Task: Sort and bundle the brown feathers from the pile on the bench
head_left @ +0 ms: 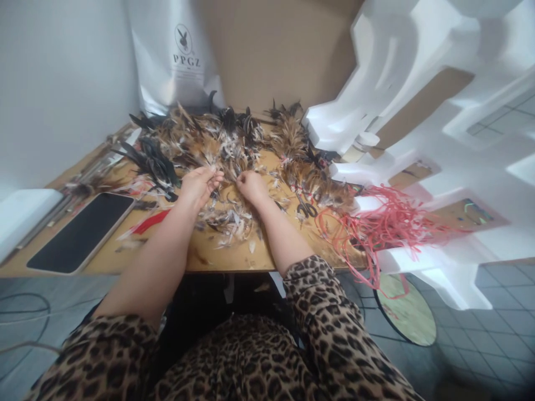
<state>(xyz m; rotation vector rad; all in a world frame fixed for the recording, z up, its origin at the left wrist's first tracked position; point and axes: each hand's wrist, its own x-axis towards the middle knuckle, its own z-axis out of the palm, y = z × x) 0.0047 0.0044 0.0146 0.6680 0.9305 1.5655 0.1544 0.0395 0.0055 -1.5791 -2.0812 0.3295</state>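
On the left, a glossy, rectangular black phone point(81, 233) lies on the yellowish-brown counter point(240, 259); next comes the left grip point(203, 184), fingers curled, any pinch unclear. Soft, ragged brown-and-black feathers point(194, 139) heap just beyond, and here's the right grip point(253, 186) at their near edge, fingers bunched, contents hidden. Rightward, black-handled scissors point(307, 209), then a springy tangle of thin pinkish-red strips point(388, 220).

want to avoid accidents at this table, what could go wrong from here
The smartphone lies near the table's front edge, so the left forearm might nudge it off. Pink strands trail over that edge and could snag and drag things down. The black-handled scissors lie against feather bundles beside the right hand; a blind reach might meet a blade.
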